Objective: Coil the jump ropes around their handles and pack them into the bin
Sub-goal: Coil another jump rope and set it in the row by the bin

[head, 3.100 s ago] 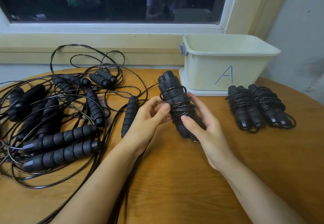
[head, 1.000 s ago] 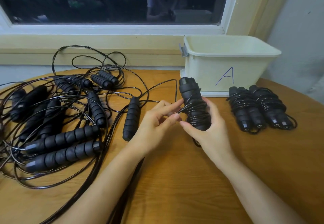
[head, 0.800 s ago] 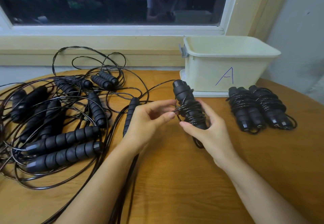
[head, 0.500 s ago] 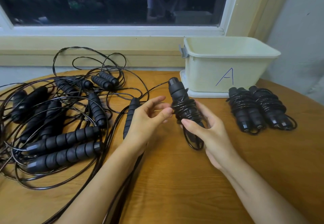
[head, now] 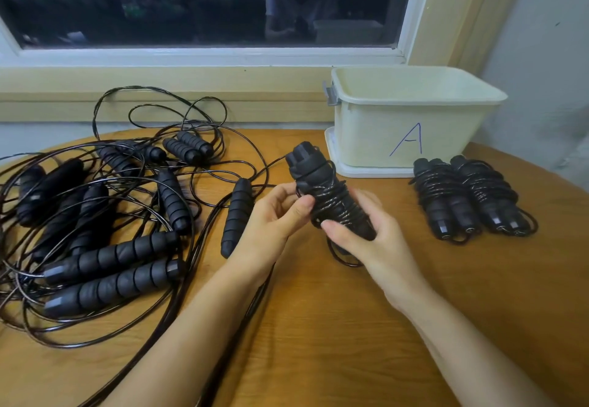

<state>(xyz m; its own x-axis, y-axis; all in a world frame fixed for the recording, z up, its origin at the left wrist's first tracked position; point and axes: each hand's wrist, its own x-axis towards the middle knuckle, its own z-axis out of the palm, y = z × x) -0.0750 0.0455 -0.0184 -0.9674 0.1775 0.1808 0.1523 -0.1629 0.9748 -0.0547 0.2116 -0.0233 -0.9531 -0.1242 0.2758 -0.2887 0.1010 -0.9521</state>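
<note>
Jump ropes (head: 108, 256) in a loose tangle cover the left half of the table (head: 318, 327), and we count them as the bulk of what is left: many bare handles, cords looped over one another, none wound. At the back right stands the bin (head: 398, 138), marked A; we cannot see its floor, so we cannot say whether anything is packed. Just in front of it lie two finished bundles (head: 443, 202), side by side and touching, coiled but not in the bin. Between tangle and bundles we hold the half-wound bundle (head: 322, 183) above the table: our right hand (head: 376, 240) grips its lower end, and our left hand (head: 271, 218) pinches the wraps near the middle. A free cord (head: 275, 161) runs off its top toward the tangle, so we judge this winding unfinished. One lone handle (head: 237, 215) lies just beside our left hand.
</note>
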